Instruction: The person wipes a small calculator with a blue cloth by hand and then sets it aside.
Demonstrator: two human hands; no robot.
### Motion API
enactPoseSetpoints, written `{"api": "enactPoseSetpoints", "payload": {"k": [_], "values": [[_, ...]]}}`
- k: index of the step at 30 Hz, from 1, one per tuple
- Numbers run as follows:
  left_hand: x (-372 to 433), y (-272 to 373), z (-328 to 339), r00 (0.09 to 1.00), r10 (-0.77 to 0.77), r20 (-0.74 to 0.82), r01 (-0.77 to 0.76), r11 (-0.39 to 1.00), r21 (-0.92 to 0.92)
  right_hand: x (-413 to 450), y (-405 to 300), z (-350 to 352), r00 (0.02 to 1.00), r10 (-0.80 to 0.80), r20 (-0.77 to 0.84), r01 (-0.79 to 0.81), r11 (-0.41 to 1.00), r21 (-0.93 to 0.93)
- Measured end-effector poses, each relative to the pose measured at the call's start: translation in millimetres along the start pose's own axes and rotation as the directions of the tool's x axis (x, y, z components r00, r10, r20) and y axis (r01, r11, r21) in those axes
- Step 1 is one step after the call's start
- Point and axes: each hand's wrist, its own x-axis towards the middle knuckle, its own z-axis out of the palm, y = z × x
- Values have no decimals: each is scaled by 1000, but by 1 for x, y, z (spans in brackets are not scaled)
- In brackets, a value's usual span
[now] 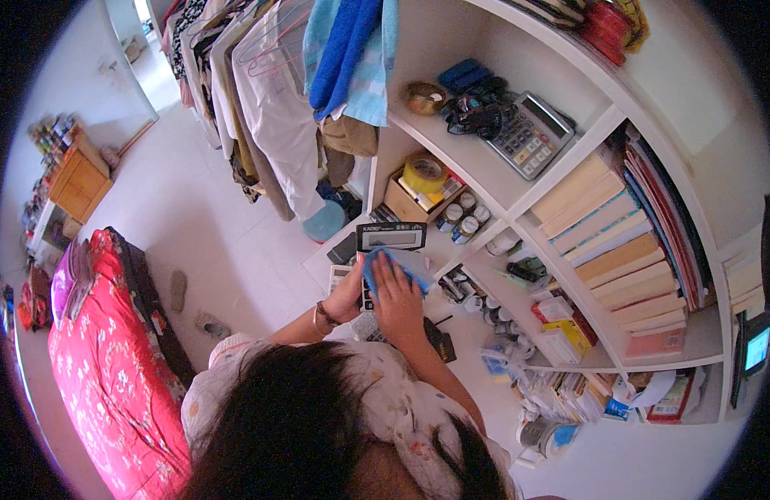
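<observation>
My left hand (pixel 346 295) grips the near left side of a black Kadio calculator (pixel 391 236), whose display end points away from me. A bangle and a dark band circle that wrist. With fingers spread flat, my right hand (pixel 397 303) presses a blue cloth (pixel 376 262) onto the calculator's key area. Most of the keys are hidden under the cloth and hand. Just left of it, a light-coloured calculator (pixel 338 275) is partly covered by my left hand. Below my hands, another keypad device (pixel 367 326) shows in part.
White shelving (pixel 516 212) holds a large grey calculator (pixel 532 134), tape rolls (pixel 424 172) in a box, small jars (pixel 466 219) and upright books (pixel 629 250). Clothes (pixel 272 119) hang beyond. A bed with a red floral cover (pixel 116 369) stands left; slippers (pixel 179 290) lie on the floor.
</observation>
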Motion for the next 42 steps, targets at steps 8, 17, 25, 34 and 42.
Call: {"api": "enactPoseSetpoints", "payload": {"k": [8, 17, 25, 34, 42], "values": [[2, -4, 1, 995, 13, -94, -35, 973, -228, -32, 17, -2, 907, -294, 301, 186, 922, 340], [28, 11, -108, 928, 302, -219, -78, 732, 677, -105, 41, 11, 905, 398, 152, -402, 678, 615], [53, -6, -153, 900, 341, -271, 114, 416, 902, -134, 42, 11, 599, 763, 245, -749, 426, 507], [83, 5, -192, 877, 390, -279, 188, 255, 949, -173, 69, 13, 629, 766, 133, -731, 525, 436], [72, -50, -219, 892, 319, -321, 80, 587, 806, -185, 77, 37, 611, 780, 136, -727, 484, 488]]}}
